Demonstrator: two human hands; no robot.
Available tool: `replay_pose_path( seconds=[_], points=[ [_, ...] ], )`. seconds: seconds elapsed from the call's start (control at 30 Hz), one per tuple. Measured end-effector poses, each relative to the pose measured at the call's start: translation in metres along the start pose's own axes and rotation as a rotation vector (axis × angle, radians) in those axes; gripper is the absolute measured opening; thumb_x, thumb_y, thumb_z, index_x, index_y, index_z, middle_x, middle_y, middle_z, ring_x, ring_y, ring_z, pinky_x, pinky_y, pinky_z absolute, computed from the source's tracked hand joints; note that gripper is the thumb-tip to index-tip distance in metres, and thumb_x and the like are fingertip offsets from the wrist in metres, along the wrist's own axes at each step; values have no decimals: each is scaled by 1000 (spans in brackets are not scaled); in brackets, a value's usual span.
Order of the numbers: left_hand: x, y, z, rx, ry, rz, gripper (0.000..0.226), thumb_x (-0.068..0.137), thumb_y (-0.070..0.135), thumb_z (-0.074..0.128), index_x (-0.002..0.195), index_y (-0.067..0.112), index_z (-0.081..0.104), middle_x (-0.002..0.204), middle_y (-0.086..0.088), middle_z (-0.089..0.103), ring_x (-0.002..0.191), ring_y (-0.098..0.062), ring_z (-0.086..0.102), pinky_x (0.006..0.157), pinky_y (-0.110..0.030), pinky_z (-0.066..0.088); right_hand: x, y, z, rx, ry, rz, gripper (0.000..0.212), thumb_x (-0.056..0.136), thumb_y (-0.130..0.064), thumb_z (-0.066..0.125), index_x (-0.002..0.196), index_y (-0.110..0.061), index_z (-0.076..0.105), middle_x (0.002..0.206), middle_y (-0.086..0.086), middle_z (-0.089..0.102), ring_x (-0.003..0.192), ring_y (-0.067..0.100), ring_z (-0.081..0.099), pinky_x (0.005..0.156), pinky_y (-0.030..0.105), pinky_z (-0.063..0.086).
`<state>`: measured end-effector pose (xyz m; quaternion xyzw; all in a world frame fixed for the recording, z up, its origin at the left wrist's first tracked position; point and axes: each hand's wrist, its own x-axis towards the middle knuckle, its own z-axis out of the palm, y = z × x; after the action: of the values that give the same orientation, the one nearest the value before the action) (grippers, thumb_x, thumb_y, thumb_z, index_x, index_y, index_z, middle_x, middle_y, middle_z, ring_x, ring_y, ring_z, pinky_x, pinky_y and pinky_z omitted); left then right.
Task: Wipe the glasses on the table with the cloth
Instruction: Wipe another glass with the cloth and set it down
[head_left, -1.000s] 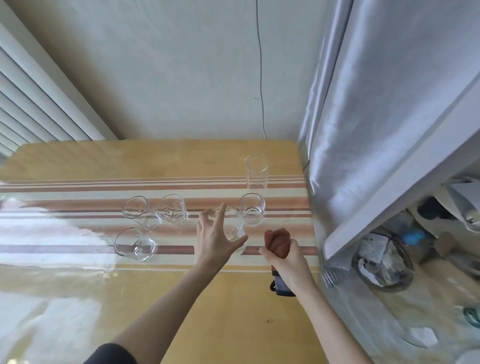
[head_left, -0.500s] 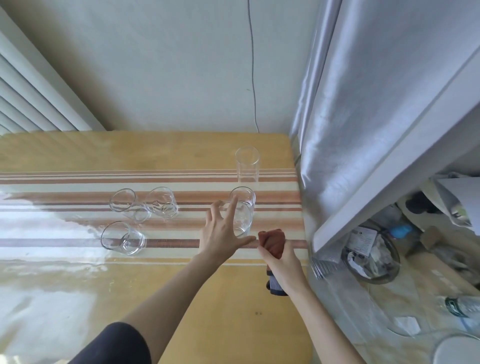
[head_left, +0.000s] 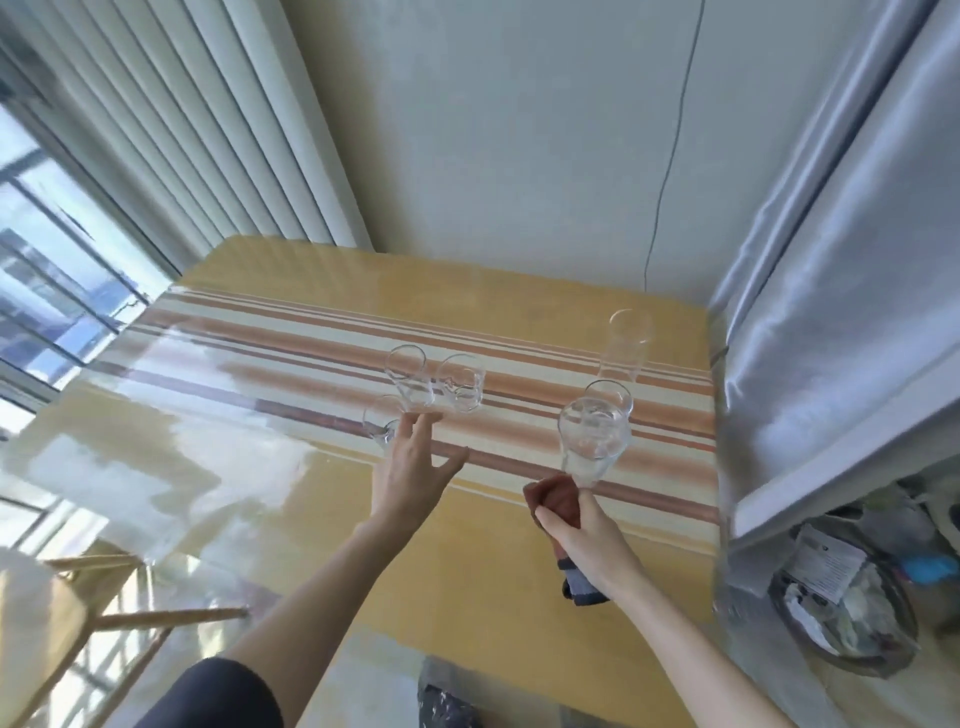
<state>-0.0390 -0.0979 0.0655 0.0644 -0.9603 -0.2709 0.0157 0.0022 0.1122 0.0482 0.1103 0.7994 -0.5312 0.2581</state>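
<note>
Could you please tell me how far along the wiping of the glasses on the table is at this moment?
Nothing looks finished; wiped glasses cannot be told from unwiped. In hand: the right hand grips the reddish cloth beside the nearest glass, while the open left hand reaches toward the three glasses grouped further left. Left: those, the tall glass and another glass.

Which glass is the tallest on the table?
The straight-sided tumbler at the far right, nearest the curtain; the others are shorter, rounded glasses.
</note>
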Motion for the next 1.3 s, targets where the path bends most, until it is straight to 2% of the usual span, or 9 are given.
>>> replay_pose_path(
  seconds=[0.13, 0.33, 0.5, 0.73, 0.9, 1.0, 1.13, 1.23, 1.3],
  points=[
    [27, -45, -20, -6, 59, -117, 75, 80, 40, 70, 141, 13, 34, 141, -11, 33, 124, -29, 44, 86, -41, 46, 18, -29, 39, 4, -8, -48, 32, 93, -40, 55, 116, -19, 47, 94, -5, 60, 82, 12, 60, 64, 24, 45],
    [81, -102, -19, -2, -236, -260, 105, 74, 49, 72, 150, 11, 10, 153, -18, 15, 139, -35, 26, 105, -46, 35, 49, -54, 91, 70, 124, 9, 25, 94, -35, 56, 106, -14, 49, 87, 4, 62, 71, 17, 59, 61, 28, 44],
    [112, -119, -5, 28, -357, -199, 104, 72, 48, 74, 149, 14, 12, 149, -13, 26, 134, -33, 34, 102, -42, 36, 66, -58, 122, 130, 258, 28, 24, 94, -30, 56, 111, -15, 48, 90, 16, 66, 67, 24, 58, 51, 27, 42],
    [118, -121, 14, 129, -364, -102, 75, 78, 37, 69, 139, 16, 31, 131, -12, 42, 114, -33, 49, 85, -40, 45, 75, -53, 140, 164, 324, 26, 22, 95, -27, 54, 116, -25, 47, 80, -10, 59, 70, 10, 58, 60, 23, 42],
    [122, -129, -6, -194, -397, -135, 77, 73, 37, 76, 136, 15, 38, 122, -4, 51, 104, -25, 58, 83, -33, 46, 74, -64, 135, 163, 285, -72, 26, 96, -31, 51, 122, -29, 47, 121, -17, 58, 108, 4, 57, 90, 29, 47],
    [124, -121, -37, -494, -517, -98, 83, 65, 55, 74, 133, 19, 42, 119, 0, 57, 95, -12, 63, 82, -30, 52, 66, -84, 127, 145, 246, -217, 45, 90, -41, 49, 133, -30, 41, 128, -8, 57, 92, -2, 54, 85, 25, 44],
    [134, -79, -76, -702, -552, 73, 43, 77, 49, 69, 115, 36, 54, 117, 3, 61, 100, -7, 62, 81, -19, 51, 61, -116, 117, 184, 258, -457, 48, 93, -20, 45, 139, -20, 33, 110, -2, 61, 74, 15, 53, 75, 24, 46],
    [144, -50, -101, -682, -519, 197, 56, 74, 58, 64, 126, 40, 54, 123, 6, 60, 108, -9, 60, 93, -29, 48, 64, -141, 111, 128, 329, -588, 61, 93, -46, 46, 147, -36, 19, 135, 19, 45, 107, 31, 53, 95, 46, 43],
    [145, -35, -116, -699, -483, 249, 68, 70, 57, 65, 132, 34, 50, 120, 9, 59, 102, 2, 59, 90, -18, 47, 64, -160, 105, 75, 360, -638, 66, 90, -63, 37, 147, -45, 10, 149, 15, 33, 131, 40, 40, 109, 56, 34]
  ],
)
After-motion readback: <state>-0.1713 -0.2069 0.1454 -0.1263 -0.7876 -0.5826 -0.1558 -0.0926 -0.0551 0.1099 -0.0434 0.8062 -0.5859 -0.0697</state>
